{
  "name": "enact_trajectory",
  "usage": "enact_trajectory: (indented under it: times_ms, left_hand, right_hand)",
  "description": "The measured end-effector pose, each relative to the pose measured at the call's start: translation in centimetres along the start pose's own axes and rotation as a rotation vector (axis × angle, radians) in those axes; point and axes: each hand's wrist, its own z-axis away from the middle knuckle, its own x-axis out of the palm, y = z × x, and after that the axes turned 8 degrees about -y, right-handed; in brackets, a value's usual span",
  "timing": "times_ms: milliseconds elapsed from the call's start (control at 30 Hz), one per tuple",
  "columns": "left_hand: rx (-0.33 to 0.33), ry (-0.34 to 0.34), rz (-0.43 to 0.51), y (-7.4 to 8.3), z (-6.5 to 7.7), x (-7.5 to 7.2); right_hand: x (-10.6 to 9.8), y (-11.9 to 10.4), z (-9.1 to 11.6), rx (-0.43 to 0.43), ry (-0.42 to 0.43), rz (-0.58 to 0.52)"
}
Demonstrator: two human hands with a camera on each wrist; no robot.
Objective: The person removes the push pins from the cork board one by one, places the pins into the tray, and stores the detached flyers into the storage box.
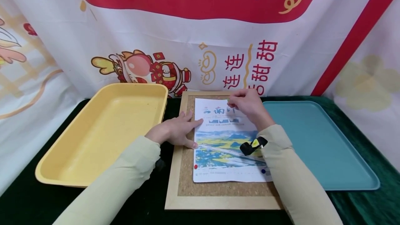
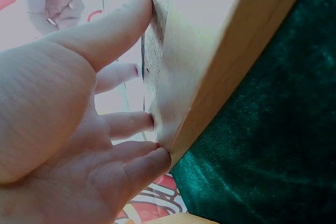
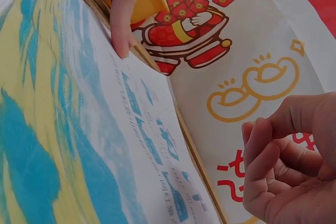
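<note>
paper (image 1: 218,141) on corkboard (image 1: 225,189) between yellow tray (image 1: 122,127) and blue tray (image 1: 315,145); left hand (image 1: 176,129) spread at its left edge, right hand (image 1: 249,106) pinching tiny green thing (image 3: 256,121) near top; right sleeve (image 1: 300,176) blocks right edge

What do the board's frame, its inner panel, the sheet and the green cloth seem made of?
Frame: apparently smooth, pale wood, with faint grain along its edge.
Inner panel: probably matte cork, from its brown speckling.
Sheet: likely paper, thin and printed; whether coated is unclear.
Green cloth: velvet-like, given its soft, mottled sheen.
</note>
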Motion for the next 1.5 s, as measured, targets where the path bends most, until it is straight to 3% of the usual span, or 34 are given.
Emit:
enact_trajectory:
  times_ms: [367,800,1067,1500]
  left_hand:
    - [-0.005,-0.003,-0.017,0.1,-0.1,-0.1]
    - [0.005,-0.014,-0.010,0.1,-0.5,-0.1]
    - [0.012,-0.016,0.002,0.3,-0.7,0.0]
    - [0.005,0.009,-0.007,-0.2,-0.3,0.1]
  right_hand:
    - [-1.6,1.1,0.9,0.014,0.027,0.022]
    - [-2.6,1.5,1.4,-0.051,0.103,-0.024]
    - [-4.2,2.5,2.4,-0.092,0.074,-0.028]
    - [-6.1,2.6,2.3,-0.027,0.087,-0.069]
